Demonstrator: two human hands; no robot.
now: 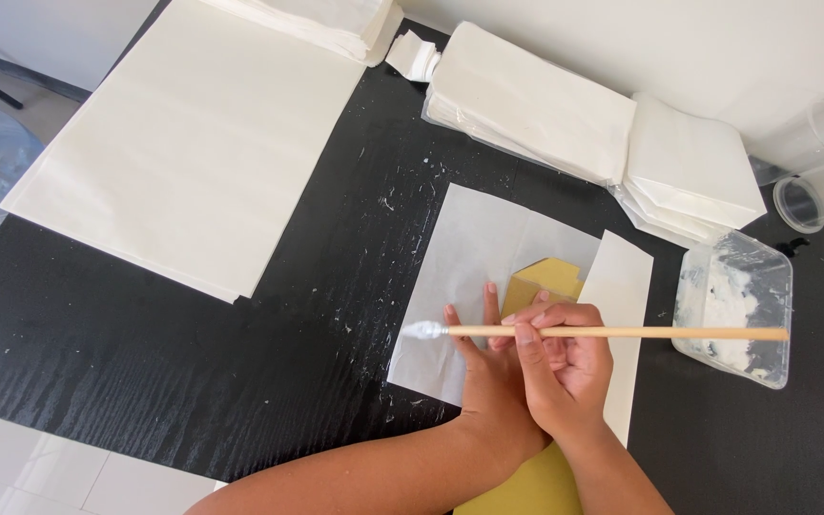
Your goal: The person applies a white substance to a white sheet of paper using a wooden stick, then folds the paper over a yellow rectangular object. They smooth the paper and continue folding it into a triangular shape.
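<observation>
- Left hand [488, 367] lies flat, fingers spread, pinning the white sheet [474, 257] to the counter [145, 334].
- Right hand [565, 367] grips a glue-tipped wooden brush [622, 332] across that sheet, the glue tub [736, 305] close beside.

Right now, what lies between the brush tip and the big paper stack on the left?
Only bare black table flecked with white specks, between brush tip and paper stack, in the head view.

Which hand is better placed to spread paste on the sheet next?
Right. The right hand holds the brush, its white tip by the sheet edge. The left hand lies flat on the sheet, pinning it.
</observation>
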